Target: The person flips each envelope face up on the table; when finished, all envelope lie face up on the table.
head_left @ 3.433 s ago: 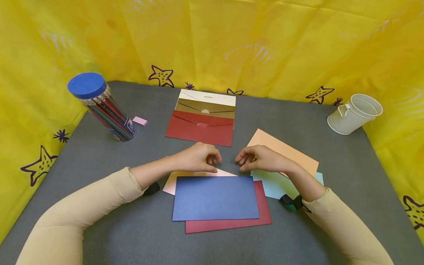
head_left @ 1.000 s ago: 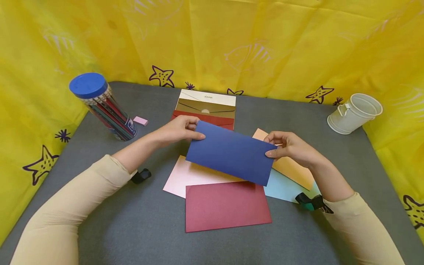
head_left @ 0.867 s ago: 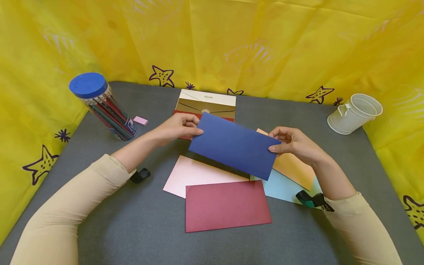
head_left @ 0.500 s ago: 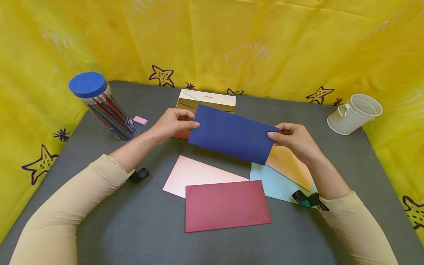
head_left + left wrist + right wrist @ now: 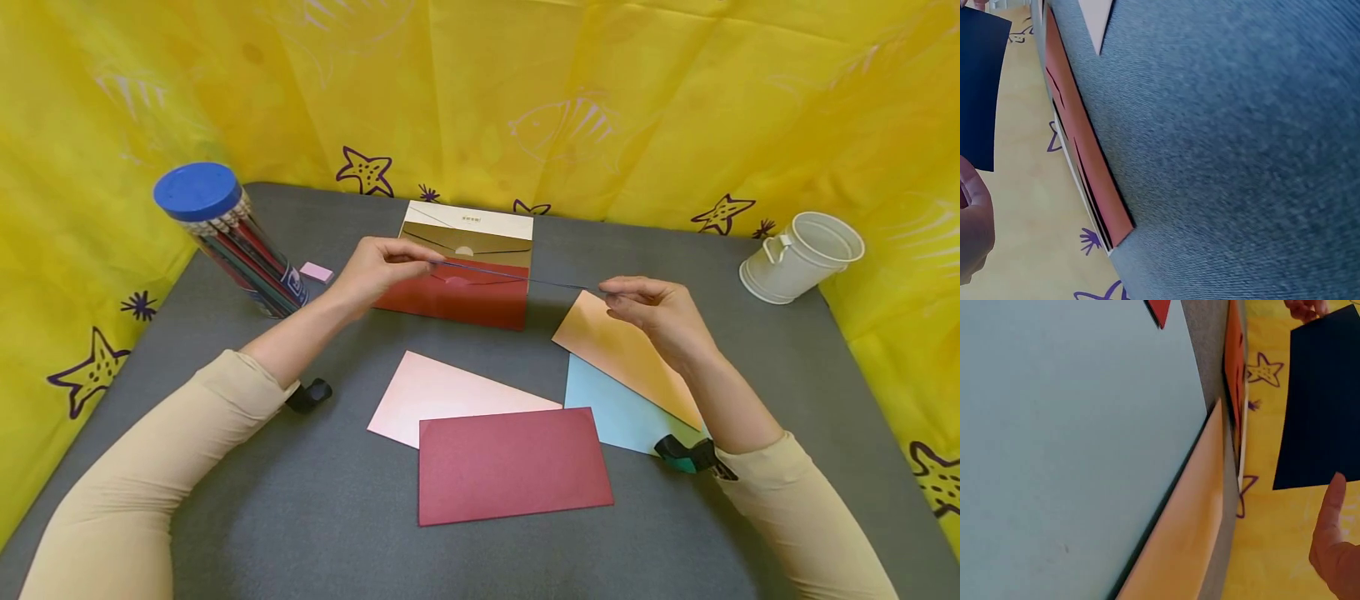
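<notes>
Both hands hold a blue envelope (image 5: 517, 276) up over the table, seen nearly edge-on in the head view. My left hand (image 5: 375, 271) pinches its left end, and my right hand (image 5: 663, 321) pinches its right end. Its broad dark face (image 5: 1322, 406) shows in the right wrist view. Behind it on the table lie overlapping envelopes: red (image 5: 457, 304), gold (image 5: 427, 239) and white (image 5: 495, 221). Closer in, a burgundy envelope (image 5: 516, 467) partly covers a pale pink one (image 5: 442, 392). An orange envelope (image 5: 622, 358) rests over a light blue one (image 5: 600, 412), under my right hand.
A clear tube of pencils (image 5: 247, 250) with a blue lid (image 5: 197, 192) stands at the back left, beside a pink eraser (image 5: 317, 272). At the back right is a white metal pot (image 5: 795, 262). A yellow curtain (image 5: 480, 100) borders the grey table (image 5: 300, 500).
The blue envelope lay on the burgundy one; both hands have gripped its ends and lifted it toward the back. It has since tipped from face-on to edge-on in the head view.
</notes>
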Motion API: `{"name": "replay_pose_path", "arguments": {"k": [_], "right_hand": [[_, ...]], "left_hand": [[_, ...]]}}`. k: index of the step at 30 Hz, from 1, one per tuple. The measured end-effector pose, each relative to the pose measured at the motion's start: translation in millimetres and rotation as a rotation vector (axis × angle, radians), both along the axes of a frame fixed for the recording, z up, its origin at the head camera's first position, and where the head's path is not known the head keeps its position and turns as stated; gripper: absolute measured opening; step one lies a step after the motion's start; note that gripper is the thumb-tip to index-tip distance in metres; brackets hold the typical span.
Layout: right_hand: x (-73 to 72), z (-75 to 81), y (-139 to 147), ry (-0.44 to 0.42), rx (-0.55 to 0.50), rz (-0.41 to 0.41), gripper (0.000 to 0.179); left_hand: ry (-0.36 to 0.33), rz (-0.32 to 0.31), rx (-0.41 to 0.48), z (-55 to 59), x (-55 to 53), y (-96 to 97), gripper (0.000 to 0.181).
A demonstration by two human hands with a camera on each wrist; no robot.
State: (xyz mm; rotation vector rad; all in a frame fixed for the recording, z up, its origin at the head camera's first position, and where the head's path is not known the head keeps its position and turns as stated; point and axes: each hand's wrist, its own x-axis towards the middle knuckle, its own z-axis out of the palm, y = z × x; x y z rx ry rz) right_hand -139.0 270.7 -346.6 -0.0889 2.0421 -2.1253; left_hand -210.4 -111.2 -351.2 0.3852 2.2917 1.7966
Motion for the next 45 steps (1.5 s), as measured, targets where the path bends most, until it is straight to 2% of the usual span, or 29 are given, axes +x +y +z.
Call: {"name": "replay_pose_path", "arguments": {"k": [7, 12, 16, 22, 25, 30, 33, 37, 41, 45], "right_hand": [[0.2, -4.7, -7, -0.041, 0.087, -0.010, 0.024], [-1.1, -6.9, -15, -0.095, 0.154, -0.007, 0.025], [-4.3, -10.5, -24, -0.126, 0.165, 0.004, 0.029], [-9.0, -19.2, -43, -0.106, 0.251, -0.027, 0.040], [-8.3, -21.8, -52, -0.113, 0.279, -0.058, 0.050], [-7.3, -22.4, -65, -0.153, 0.327, -0.022, 0.064], [-8.1, -23.1, -70, -0.156, 0.372, 0.014, 0.063], [-10.2, -26.1, -76, -0.171, 0.349, 0.061, 0.057], [-11.5, -28.7, -80, -0.186, 0.314, 0.100, 0.055], [-12.1, -29.8, -82, -0.183, 0.306, 0.127, 0.054]], "left_hand": [[-0.016, 0.036, -0.086, -5.2, -2.5, -5.1, 0.023], [-0.053, 0.051, -0.101, -6.7, -2.6, -10.6, 0.026], [-0.091, 0.079, -0.128, -8.4, -2.9, -14.0, 0.030], [-0.114, 0.131, -0.278, -16.5, -7.1, -18.8, 0.026], [-0.100, 0.126, -0.359, -19.1, -8.0, -22.2, 0.029], [-0.047, 0.110, -0.517, -19.6, -6.5, -28.4, 0.035], [-0.004, 0.102, -0.593, -20.0, -5.3, -31.3, 0.032], [0.041, 0.123, -0.669, -20.2, -4.3, -34.4, 0.029], [0.049, 0.146, -0.726, -17.5, -2.6, -35.4, 0.028], [0.043, 0.135, -0.784, -15.4, -1.5, -35.7, 0.028]]}}
